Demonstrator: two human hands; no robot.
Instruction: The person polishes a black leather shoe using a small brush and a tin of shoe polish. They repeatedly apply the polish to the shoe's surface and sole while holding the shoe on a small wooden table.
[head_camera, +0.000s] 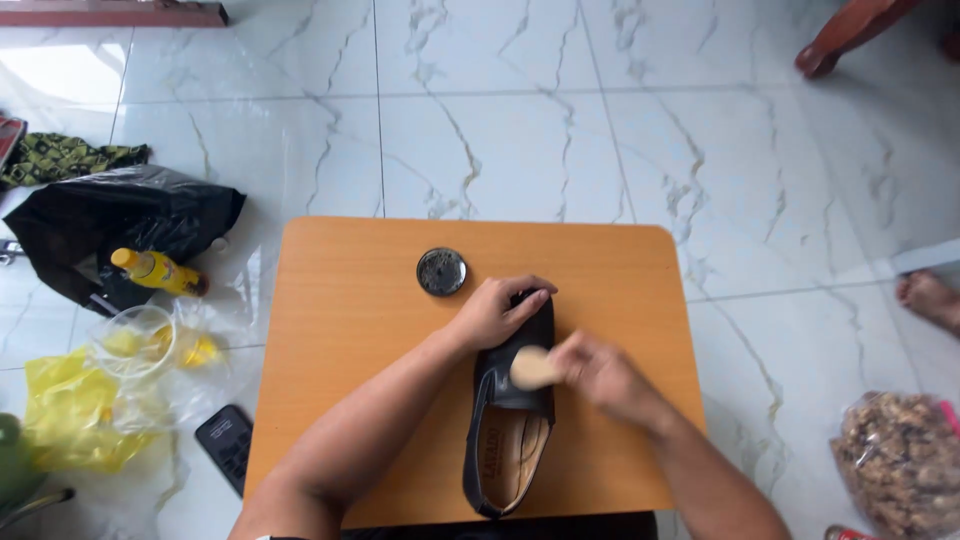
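Shoe (512, 425) lies centre frame on wooden table (350, 330), toe away | left hand (492, 312) clamps toe, bracing it | right hand (590, 372), blurred, fingers closed on small brush (533, 367) over upper | round tin (441, 271) sits above, within reach

Round dark tin (441, 271) on table; yellow bottle (155, 271) on black bag (120, 215); clear bag (898, 460), right floor.

Glossy leather shoe (520, 420) – smooth wooden table (350, 330)
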